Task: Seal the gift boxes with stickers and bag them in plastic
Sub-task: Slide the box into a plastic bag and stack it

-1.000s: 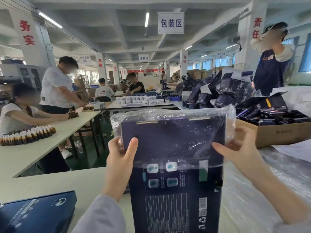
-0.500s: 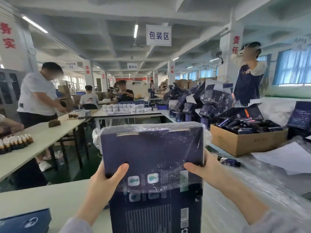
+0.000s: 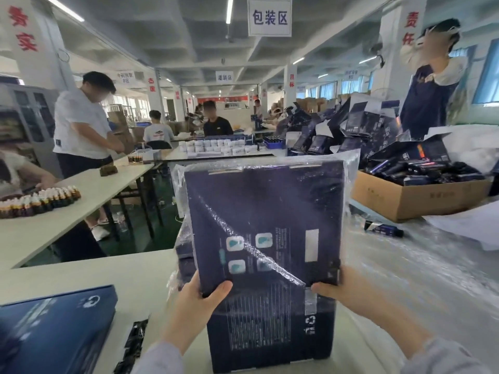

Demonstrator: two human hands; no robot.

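Box (image 3: 264, 211) stands upright on bench (image 3: 81, 273), close to the person. Clear bag (image 3: 351, 171) covers its upper part; the lower part is bare. Left hand (image 3: 199, 300) and right hand (image 3: 340, 290) grip the box at the bag's lower edge, one on each side, thumbs on the front, fingers hidden behind. Second box (image 3: 54, 327) lies flat at left. Carton (image 3: 413, 198) at right.

- One view only is given, taken from head height at the near edge of the desk (image 3: 121, 268).
- It is faced forward and slightly down, toward the far hanging sign (image 3: 269, 17).
- The left hand (image 3: 195, 296), the right hand (image 3: 337, 290) and the gift box (image 3: 270, 211) are seen close below the lens.
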